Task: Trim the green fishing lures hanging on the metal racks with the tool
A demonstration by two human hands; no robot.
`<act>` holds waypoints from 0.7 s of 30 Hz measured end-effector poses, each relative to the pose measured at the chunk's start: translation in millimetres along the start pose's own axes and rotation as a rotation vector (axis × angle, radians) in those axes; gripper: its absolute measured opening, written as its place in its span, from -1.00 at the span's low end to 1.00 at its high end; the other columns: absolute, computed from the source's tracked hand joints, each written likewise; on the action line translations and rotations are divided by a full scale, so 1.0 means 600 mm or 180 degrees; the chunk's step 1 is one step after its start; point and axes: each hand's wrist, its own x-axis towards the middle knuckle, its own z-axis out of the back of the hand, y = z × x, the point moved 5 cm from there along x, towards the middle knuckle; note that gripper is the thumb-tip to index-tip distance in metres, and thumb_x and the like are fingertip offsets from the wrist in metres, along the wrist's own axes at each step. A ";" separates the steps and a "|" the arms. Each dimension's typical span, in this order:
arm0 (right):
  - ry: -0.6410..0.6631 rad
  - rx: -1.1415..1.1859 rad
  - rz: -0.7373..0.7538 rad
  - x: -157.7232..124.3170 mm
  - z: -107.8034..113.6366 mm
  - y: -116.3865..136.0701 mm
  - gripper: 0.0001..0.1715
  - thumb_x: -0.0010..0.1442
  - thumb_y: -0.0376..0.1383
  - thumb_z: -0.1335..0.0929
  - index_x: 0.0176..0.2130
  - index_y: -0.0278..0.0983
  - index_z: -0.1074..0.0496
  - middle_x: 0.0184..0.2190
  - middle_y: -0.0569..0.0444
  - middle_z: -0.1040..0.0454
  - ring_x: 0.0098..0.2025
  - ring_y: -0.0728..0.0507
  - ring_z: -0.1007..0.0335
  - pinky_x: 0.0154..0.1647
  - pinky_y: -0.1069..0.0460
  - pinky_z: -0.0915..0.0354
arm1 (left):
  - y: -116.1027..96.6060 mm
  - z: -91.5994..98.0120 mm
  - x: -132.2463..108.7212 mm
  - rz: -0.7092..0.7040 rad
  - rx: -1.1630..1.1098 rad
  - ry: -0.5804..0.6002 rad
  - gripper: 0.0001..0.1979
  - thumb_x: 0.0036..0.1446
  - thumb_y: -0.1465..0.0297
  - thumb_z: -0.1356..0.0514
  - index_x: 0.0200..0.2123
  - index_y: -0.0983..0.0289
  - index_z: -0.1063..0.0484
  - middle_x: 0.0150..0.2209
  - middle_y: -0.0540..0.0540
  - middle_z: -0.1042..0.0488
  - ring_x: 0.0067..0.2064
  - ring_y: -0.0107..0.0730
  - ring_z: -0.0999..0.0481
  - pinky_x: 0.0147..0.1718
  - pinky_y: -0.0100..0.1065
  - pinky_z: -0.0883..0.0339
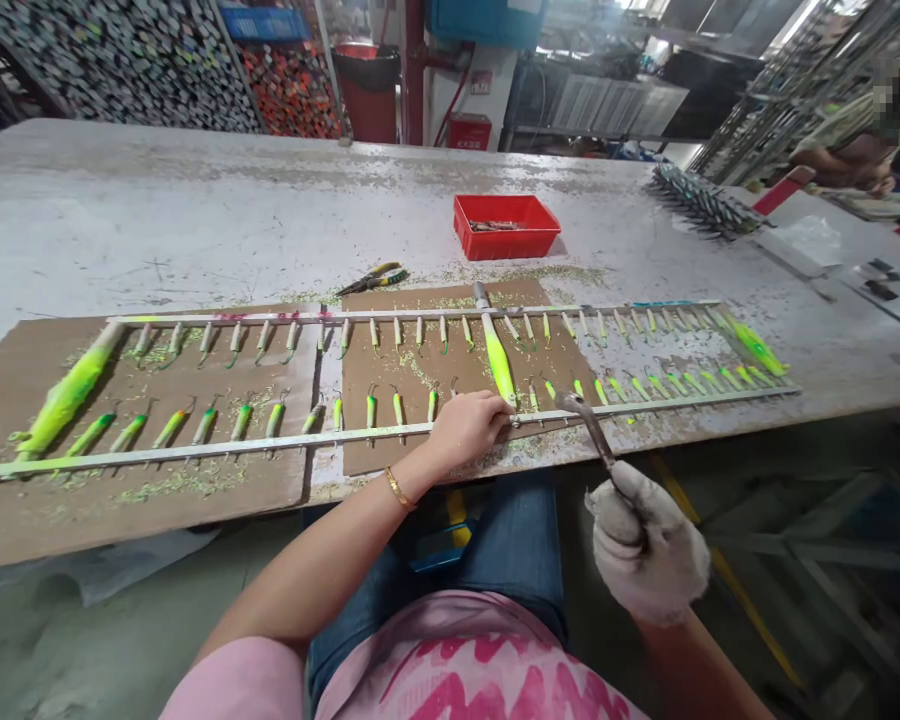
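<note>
A long metal frame (pixel 375 434) lies over the table, with several small yellow-green painted lure bodies with hooks (pixel 242 420) standing along both rails. Thicker yellow-green bars join the rails at the ends and near the middle, one being the middle bar (pixel 499 365). My bare left hand (pixel 469 428) is closed over the near rail beside the foot of that bar; its fingertips are partly hidden. In a white glove, my right hand (pixel 645 540) grips a dark metal hand tool (pixel 594 430). The tool's rounded head sits over the near rail, right of my left hand; contact is unclear.
Brown cardboard (pixel 15 370) lies under the frame, strewn with yellow-green flakes. Behind it are pliers (pixel 375 278) and a red bin (pixel 506 243) with small parts. A stack of dark metal pieces (pixel 701 200) stands back right; a person (pixel 847 160) sits beyond.
</note>
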 end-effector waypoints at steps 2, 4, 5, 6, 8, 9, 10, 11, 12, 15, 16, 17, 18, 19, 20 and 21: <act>0.0036 -0.0446 0.0163 0.001 -0.006 0.003 -0.64 0.42 -0.15 -0.24 -0.09 -0.23 -0.57 -0.63 0.11 -0.45 -0.69 -0.05 -0.25 -0.55 0.02 -0.29 | 0.001 -0.001 0.000 0.0012 0.0004 0.0016 -0.78 0.32 0.37 -0.14 -0.13 0.13 -0.61 -0.16 0.07 -0.61 -0.11 -0.26 -0.59 -0.16 -0.36 -0.38; -0.0084 -0.0847 0.0378 0.003 -0.006 0.004 -0.67 0.37 -0.15 -0.32 0.00 -0.23 -0.55 -0.45 0.03 -0.59 -0.53 -0.10 -0.45 -0.42 0.01 -0.37 | 0.001 -0.003 -0.001 0.0006 0.0025 0.0041 -0.78 0.32 0.37 -0.14 -0.14 0.14 -0.61 -0.17 0.07 -0.61 -0.12 -0.26 -0.60 -0.17 -0.36 -0.37; -0.0162 -0.0935 0.0445 0.002 -0.003 0.003 -0.66 0.36 -0.16 -0.33 0.04 -0.24 -0.53 -0.37 -0.01 -0.63 -0.46 -0.13 -0.50 -0.36 0.00 -0.40 | 0.001 -0.003 -0.001 -0.0002 0.0038 0.0035 -0.78 0.32 0.36 -0.14 -0.14 0.14 -0.61 -0.18 0.07 -0.61 -0.12 -0.26 -0.60 -0.17 -0.36 -0.37; -0.0213 -0.1006 0.0489 0.002 0.000 0.002 -0.65 0.37 -0.17 -0.31 0.05 -0.24 -0.53 -0.35 -0.02 -0.63 -0.44 -0.14 -0.52 -0.34 -0.01 -0.42 | 0.001 -0.003 -0.001 -0.0013 0.0048 0.0018 -0.78 0.32 0.36 -0.14 -0.14 0.14 -0.60 -0.17 0.08 -0.61 -0.12 -0.25 -0.60 -0.17 -0.35 -0.37; -0.0174 -0.1022 0.0472 0.000 0.002 -0.005 -0.64 0.41 -0.18 -0.25 0.02 -0.24 -0.54 -0.45 0.01 -0.60 -0.49 -0.13 -0.49 -0.36 0.00 -0.42 | 0.000 -0.002 -0.001 -0.0025 0.0061 -0.0028 -0.78 0.33 0.36 -0.13 -0.13 0.14 -0.60 -0.16 0.08 -0.61 -0.11 -0.24 -0.60 -0.17 -0.35 -0.37; -0.0118 -0.1014 0.0453 -0.001 0.001 -0.008 -0.63 0.42 -0.17 -0.24 0.01 -0.24 -0.55 -0.51 0.03 -0.57 -0.52 -0.12 -0.46 -0.39 0.01 -0.41 | 0.000 -0.001 -0.001 -0.0020 0.0063 -0.0043 -0.78 0.33 0.36 -0.14 -0.13 0.14 -0.60 -0.16 0.08 -0.61 -0.11 -0.24 -0.60 -0.16 -0.35 -0.37; -0.0066 -0.1036 0.0466 -0.002 -0.003 -0.010 -0.62 0.42 -0.16 -0.24 0.00 -0.24 -0.55 -0.55 0.06 -0.54 -0.55 -0.11 -0.44 -0.42 0.02 -0.40 | 0.000 -0.001 -0.002 -0.0011 0.0063 -0.0046 -0.78 0.33 0.36 -0.14 -0.13 0.14 -0.60 -0.16 0.08 -0.61 -0.11 -0.24 -0.60 -0.16 -0.34 -0.37; -0.0027 -0.1082 0.0498 -0.003 -0.009 -0.011 -0.62 0.42 -0.16 -0.26 0.02 -0.25 -0.55 -0.55 0.06 -0.54 -0.55 -0.11 -0.45 -0.42 0.03 -0.39 | 0.001 -0.001 -0.002 -0.0001 0.0064 -0.0038 -0.78 0.32 0.36 -0.14 -0.13 0.14 -0.60 -0.16 0.08 -0.61 -0.11 -0.24 -0.60 -0.16 -0.34 -0.38; -0.0013 -0.1129 0.0531 -0.003 -0.014 -0.012 -0.62 0.41 -0.16 -0.28 0.04 -0.25 -0.54 -0.50 0.05 -0.58 -0.52 -0.11 -0.48 -0.40 0.03 -0.40 | 0.000 -0.001 -0.002 0.0002 0.0064 -0.0022 -0.78 0.32 0.36 -0.14 -0.13 0.15 -0.60 -0.17 0.08 -0.61 -0.12 -0.25 -0.60 -0.17 -0.34 -0.38; -0.0156 -0.1111 0.0611 -0.005 -0.018 -0.009 -0.61 0.38 -0.19 -0.31 0.12 -0.26 -0.49 -0.22 -0.04 -0.66 -0.34 -0.13 -0.59 -0.24 0.04 -0.45 | -0.001 -0.003 -0.003 -0.0050 0.0075 -0.0002 -0.78 0.33 0.37 -0.13 -0.13 0.15 -0.61 -0.18 0.09 -0.61 -0.13 -0.25 -0.60 -0.17 -0.33 -0.38; -0.0268 -0.1056 0.0632 -0.005 -0.014 -0.007 -0.62 0.38 -0.21 -0.31 0.12 -0.26 -0.48 -0.16 -0.05 -0.66 -0.29 -0.14 -0.61 -0.20 0.03 -0.46 | -0.001 -0.004 -0.004 -0.0074 0.0089 -0.0016 -0.77 0.34 0.37 -0.12 -0.13 0.16 -0.60 -0.18 0.09 -0.61 -0.12 -0.24 -0.60 -0.17 -0.32 -0.38; -0.0380 -0.1004 0.0635 -0.004 -0.008 -0.006 -0.61 0.37 -0.21 -0.32 0.13 -0.25 -0.48 -0.12 -0.06 -0.65 -0.25 -0.15 -0.62 -0.17 0.03 -0.47 | -0.002 -0.006 -0.004 -0.0096 0.0104 -0.0040 -0.76 0.35 0.36 -0.11 -0.13 0.17 -0.60 -0.18 0.10 -0.61 -0.12 -0.24 -0.60 -0.16 -0.31 -0.38; -0.0490 -0.0980 0.0634 -0.003 -0.003 -0.004 -0.61 0.36 -0.20 -0.33 0.12 -0.26 -0.48 -0.12 -0.07 -0.65 -0.23 -0.16 -0.63 -0.16 0.02 -0.48 | -0.003 -0.008 -0.005 -0.0106 0.0117 -0.0079 -0.75 0.35 0.36 -0.10 -0.12 0.17 -0.59 -0.18 0.11 -0.61 -0.11 -0.23 -0.59 -0.15 -0.30 -0.39; -0.0559 -0.0976 0.0623 -0.002 0.002 -0.003 -0.61 0.36 -0.20 -0.34 0.12 -0.26 -0.48 -0.14 -0.07 -0.66 -0.23 -0.18 -0.63 -0.16 0.01 -0.49 | -0.003 -0.009 -0.006 -0.0103 0.0128 -0.0134 -0.74 0.36 0.37 -0.08 -0.09 0.18 -0.58 -0.16 0.12 -0.61 -0.10 -0.23 -0.59 -0.14 -0.30 -0.39; -0.0591 -0.0985 0.0585 -0.001 0.004 -0.002 -0.62 0.36 -0.19 -0.34 0.11 -0.26 -0.49 -0.15 -0.07 -0.66 -0.22 -0.19 -0.64 -0.16 0.00 -0.49 | -0.003 -0.010 -0.008 -0.0090 0.0141 -0.0195 -0.74 0.37 0.38 -0.07 -0.05 0.18 -0.56 -0.15 0.12 -0.61 -0.09 -0.24 -0.59 -0.13 -0.29 -0.39; -0.0592 -0.0980 0.0534 -0.001 0.005 -0.004 -0.63 0.36 -0.19 -0.33 0.10 -0.27 -0.49 -0.15 -0.07 -0.66 -0.22 -0.19 -0.64 -0.17 0.00 -0.50 | -0.002 -0.010 -0.011 -0.0069 0.0156 -0.0259 -0.73 0.37 0.40 -0.07 0.00 0.18 -0.53 -0.14 0.13 -0.61 -0.08 -0.24 -0.58 -0.11 -0.28 -0.39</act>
